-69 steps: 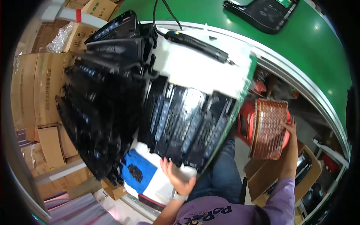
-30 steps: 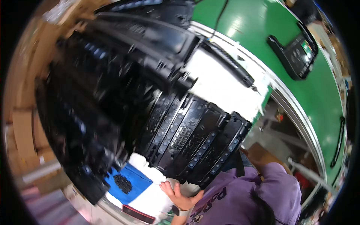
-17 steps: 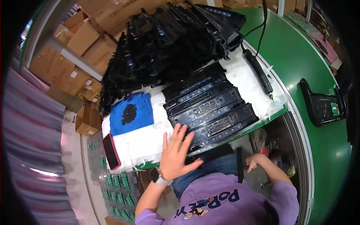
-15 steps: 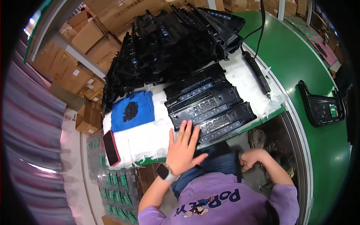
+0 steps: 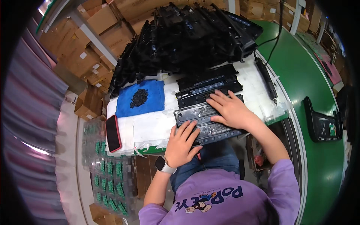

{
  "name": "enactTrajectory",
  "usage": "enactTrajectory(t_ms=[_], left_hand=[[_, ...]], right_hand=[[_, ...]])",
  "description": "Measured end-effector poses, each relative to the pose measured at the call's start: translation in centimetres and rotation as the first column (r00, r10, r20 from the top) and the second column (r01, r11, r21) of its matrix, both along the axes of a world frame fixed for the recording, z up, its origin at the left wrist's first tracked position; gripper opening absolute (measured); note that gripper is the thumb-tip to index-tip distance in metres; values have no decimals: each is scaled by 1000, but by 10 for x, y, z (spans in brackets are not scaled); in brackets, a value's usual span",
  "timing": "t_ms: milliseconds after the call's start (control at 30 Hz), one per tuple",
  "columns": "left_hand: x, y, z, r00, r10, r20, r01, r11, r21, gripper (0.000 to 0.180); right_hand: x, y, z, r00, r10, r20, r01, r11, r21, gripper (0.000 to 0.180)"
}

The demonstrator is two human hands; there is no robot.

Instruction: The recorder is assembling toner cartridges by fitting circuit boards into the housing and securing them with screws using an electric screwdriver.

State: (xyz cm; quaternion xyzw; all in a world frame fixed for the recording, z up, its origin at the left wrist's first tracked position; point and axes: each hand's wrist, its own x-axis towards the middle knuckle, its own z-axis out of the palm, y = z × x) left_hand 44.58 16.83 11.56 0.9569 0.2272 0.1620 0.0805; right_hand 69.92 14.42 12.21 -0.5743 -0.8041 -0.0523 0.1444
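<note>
Your left hand [image 5: 182, 142] and right hand [image 5: 229, 110] lie flat, fingers spread open, on the nearest black panel [image 5: 205, 120] at the white surface's [image 5: 150, 127] front edge, gripping nothing

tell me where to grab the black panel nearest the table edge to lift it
Take the nearest black panel by its two short ends, from left and right. It lies flat and long, the left hand already at its left end, the right hand over its middle.
</note>
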Motion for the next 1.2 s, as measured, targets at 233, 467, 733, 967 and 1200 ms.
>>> enactTrajectory(t_ms=[233,467,733,967,1200], left_hand=[[4,4,-10,987,32,155,-19,996,-84,56],[16,10,-13,981,91,172,-66,988,-142,57],[19,8,-11,973,163,162,-129,971,-202,55],[18,17,-14,974,135,184,-88,967,-240,54],[8,19,-10,981,60,186,-11,967,-256,52]], right_hand=[[2,8,23,999,20,-30,-20,1000,-22,52],[35,72,11,996,-68,49,71,996,-50,61],[23,68,21,995,-94,-17,91,987,-130,50],[25,66,34,997,-10,-78,5,998,-64,46],[-1,1,31,991,-28,-134,-17,947,-321,63]])
